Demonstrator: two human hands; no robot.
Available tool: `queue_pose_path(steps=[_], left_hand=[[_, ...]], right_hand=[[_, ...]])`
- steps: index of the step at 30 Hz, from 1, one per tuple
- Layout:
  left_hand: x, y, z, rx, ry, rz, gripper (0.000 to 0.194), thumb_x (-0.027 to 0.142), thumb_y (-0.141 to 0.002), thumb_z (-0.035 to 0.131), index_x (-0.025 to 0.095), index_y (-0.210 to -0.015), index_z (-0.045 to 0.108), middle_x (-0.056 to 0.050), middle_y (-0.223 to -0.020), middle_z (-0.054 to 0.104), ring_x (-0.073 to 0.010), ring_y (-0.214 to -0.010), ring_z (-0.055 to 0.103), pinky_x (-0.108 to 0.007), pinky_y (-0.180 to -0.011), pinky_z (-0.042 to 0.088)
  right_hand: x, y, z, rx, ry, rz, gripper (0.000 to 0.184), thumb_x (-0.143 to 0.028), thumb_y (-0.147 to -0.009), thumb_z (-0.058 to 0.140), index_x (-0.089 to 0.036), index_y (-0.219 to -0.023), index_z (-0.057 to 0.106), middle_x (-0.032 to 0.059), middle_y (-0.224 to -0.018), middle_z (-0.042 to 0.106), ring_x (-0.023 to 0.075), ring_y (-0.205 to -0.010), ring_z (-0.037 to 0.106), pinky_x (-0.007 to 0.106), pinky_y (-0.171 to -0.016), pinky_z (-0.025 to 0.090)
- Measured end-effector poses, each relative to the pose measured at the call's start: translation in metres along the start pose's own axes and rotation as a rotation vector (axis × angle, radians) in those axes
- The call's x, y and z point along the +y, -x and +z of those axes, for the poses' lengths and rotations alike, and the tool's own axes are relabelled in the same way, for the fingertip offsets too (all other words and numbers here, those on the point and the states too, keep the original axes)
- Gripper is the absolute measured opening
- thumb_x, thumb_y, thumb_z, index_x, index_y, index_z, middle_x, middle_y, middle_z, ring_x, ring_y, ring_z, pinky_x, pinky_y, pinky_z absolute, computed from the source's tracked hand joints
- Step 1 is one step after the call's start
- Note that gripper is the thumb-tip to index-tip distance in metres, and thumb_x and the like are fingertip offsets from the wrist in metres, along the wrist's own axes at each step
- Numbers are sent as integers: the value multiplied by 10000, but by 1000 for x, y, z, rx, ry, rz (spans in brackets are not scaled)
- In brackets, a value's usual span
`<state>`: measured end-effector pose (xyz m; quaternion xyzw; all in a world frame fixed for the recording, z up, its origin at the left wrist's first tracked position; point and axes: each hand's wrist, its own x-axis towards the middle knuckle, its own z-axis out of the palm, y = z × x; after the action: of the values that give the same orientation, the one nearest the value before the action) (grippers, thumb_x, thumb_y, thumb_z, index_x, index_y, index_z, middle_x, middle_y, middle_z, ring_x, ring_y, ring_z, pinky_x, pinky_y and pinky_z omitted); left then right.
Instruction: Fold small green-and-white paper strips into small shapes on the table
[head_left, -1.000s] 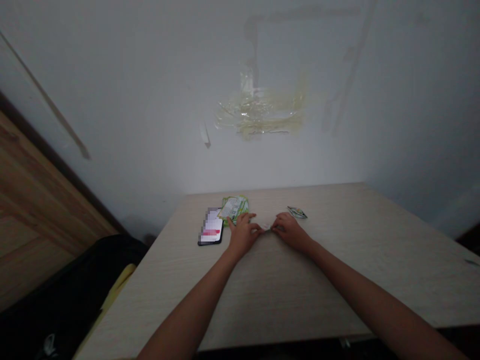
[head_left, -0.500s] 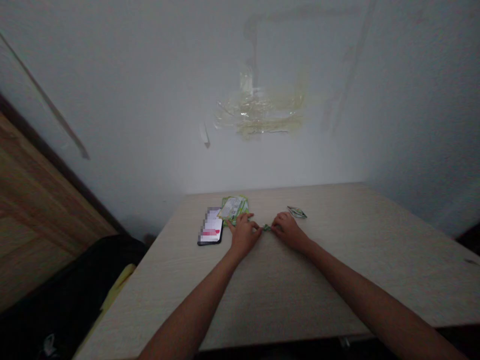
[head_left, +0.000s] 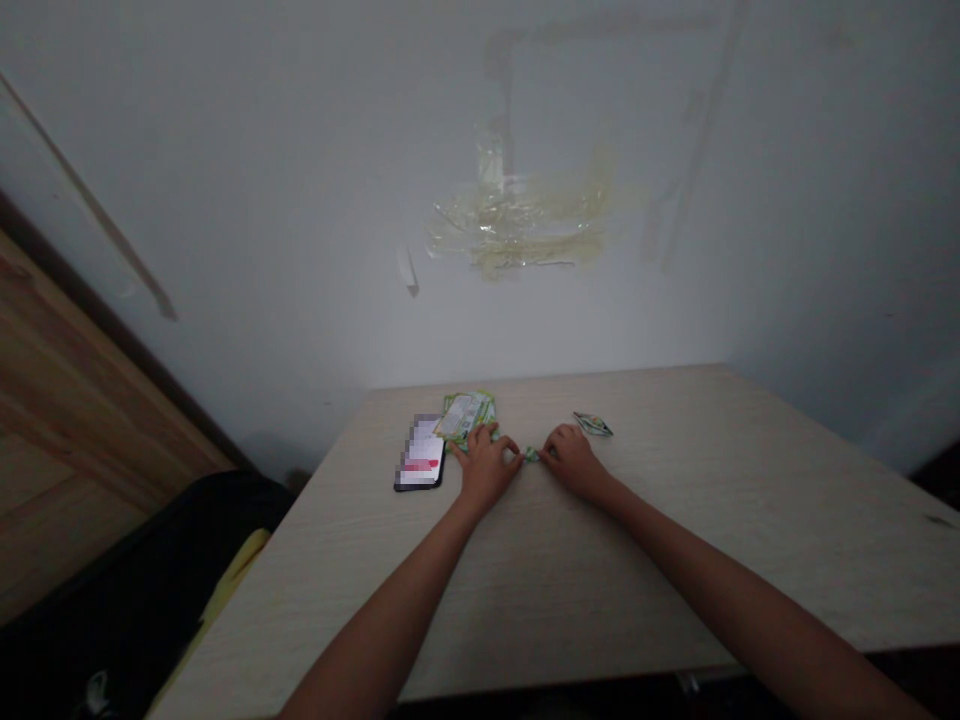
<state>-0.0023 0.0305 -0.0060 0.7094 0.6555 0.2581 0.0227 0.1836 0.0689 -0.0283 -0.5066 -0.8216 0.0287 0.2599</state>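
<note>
A small green-and-white twisted wrapper spans the gap between my two hands, just above or on the table; which one I cannot tell. My left hand pinches its left end between thumb and forefinger, the other fingers raised. At the opposite end, my right hand grips it with the fingers curled in. Beyond my left hand lies a green-and-white printed packet, partly covered by my fingers. A folded wrapper-like piece, dark-edged with green and white, rests behind my right hand.
A phone with a lit screen lies left of my left hand, its upper edge beside the packet. The pale wooden table meets a white wall bearing clear tape. At the left are a dark bag-like shape and yellow cloth.
The piece between my fingers first showed whitish and flat; now its green side shows and it looks twisted. Both hands stay nearly in place, and the things around them have not moved.
</note>
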Motion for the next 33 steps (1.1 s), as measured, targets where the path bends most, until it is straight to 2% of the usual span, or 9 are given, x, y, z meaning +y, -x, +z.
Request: queue_pose_path(steps=[12,15,19,21,25,33], left_hand=[[1,-1,0,-19,-32,7,150,428,-814,648,341,-917,716,-40,-1424,475,-325,-1388,293,-746,-1065,34],[1,-1,-2,-16,-48,15,137,424,-815,649,340,-898,718,-34,-1426,476,-322,-1390,294,-741,-1069,26],[1,-1,-2,-15,-51,12,157,438,-817,645,357,-934,712,-32,-1427,480,-320,-1391,293,-739,-1069,14],[2,-1,-2,-21,-43,7,184,446,-820,639,385,-979,709,-30,-1425,482,-321,-1390,295,-735,-1071,0],[2,-2,-3,-40,-38,23,190,457,-831,623,437,-995,716,-6,-1435,475,-322,-1397,282,-729,-1074,-20],[0,-2,-5,-49,-74,81,182,452,-848,606,420,-980,726,-8,-1446,475,-318,-1395,291,-746,-1068,-21]], right_hand=[[-3,0,-2,-8,15,32,196,-333,-888,604,-144,-867,653,103,-965,586,233,-970,493,332,-883,387],[-3,0,-1,19,2,16,179,-316,-888,606,-153,-943,654,103,-985,582,237,-986,493,347,-901,386],[0,1,-1,20,-78,-70,194,-294,-902,590,-236,-1071,666,79,-1015,575,227,-1018,494,368,-932,378],[1,2,-2,21,-115,-99,168,-262,-889,606,-254,-1034,690,69,-1002,578,224,-1020,493,371,-939,377],[0,4,-4,60,-146,-120,101,-212,-824,671,-210,-913,719,73,-965,590,225,-993,501,365,-929,391],[-8,6,-12,59,-136,-114,68,-222,-798,681,-192,-827,734,74,-934,614,210,-946,536,338,-891,423]])
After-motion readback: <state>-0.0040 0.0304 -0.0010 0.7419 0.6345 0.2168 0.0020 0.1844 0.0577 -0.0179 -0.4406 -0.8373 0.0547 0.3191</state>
